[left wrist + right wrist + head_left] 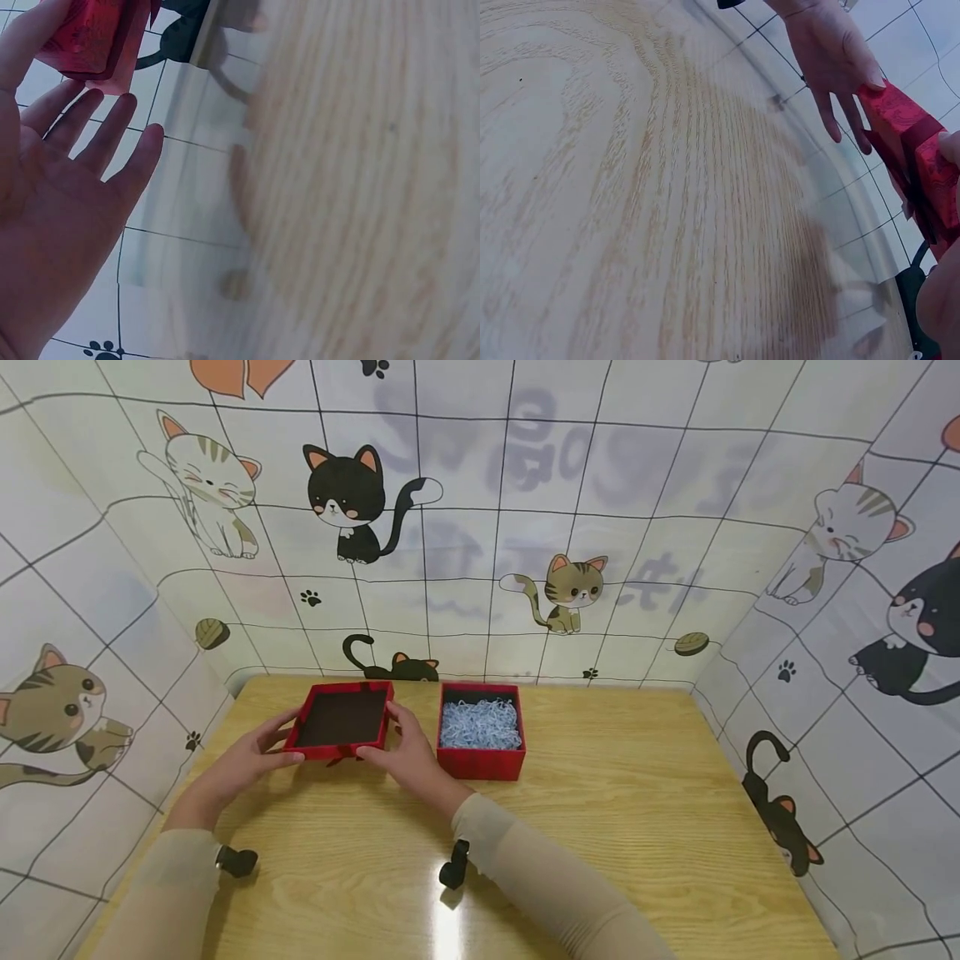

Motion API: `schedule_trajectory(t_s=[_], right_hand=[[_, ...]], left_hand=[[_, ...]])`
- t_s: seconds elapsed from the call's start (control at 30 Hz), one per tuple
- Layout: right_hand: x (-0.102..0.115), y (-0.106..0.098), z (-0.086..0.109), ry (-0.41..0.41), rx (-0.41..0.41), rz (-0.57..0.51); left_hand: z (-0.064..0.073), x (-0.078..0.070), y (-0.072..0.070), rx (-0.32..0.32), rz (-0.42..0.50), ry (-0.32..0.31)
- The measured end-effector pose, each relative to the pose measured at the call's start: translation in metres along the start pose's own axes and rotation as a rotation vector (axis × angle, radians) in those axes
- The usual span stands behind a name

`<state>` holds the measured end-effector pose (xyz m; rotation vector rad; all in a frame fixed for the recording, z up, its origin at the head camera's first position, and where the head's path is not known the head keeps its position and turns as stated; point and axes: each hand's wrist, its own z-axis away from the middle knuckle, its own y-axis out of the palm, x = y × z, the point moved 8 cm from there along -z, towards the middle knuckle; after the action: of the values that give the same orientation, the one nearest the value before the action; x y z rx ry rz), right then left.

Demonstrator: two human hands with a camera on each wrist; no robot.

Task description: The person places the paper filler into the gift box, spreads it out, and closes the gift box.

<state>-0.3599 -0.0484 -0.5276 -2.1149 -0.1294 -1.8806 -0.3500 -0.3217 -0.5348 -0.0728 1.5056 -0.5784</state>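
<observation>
Head view: left of the red box (481,765), the right hand (408,750), nearer it, pinches the hollow-up red lid (345,718); the left hand (246,764), farther out, touches it, fingers spread.

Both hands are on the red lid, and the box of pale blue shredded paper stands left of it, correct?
Wrong side: the head view shows the red box, with its pale blue shredded paper, standing right of the lid. The rest of your statement holds.
</observation>
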Motion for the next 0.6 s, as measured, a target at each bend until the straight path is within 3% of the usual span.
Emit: schedule_trajectory(t_s=[0.33,0.6], right_hand=[[0.01,-0.007,0.0,-0.061,0.008,-0.018],[0.019,-0.008,0.004,-0.039,0.008,0.003]], left_hand=[[-0.004,-0.019,0.001,-0.007,0.02,0.04],[-0.004,-0.032,0.001,-0.014,0.05,0.081]])
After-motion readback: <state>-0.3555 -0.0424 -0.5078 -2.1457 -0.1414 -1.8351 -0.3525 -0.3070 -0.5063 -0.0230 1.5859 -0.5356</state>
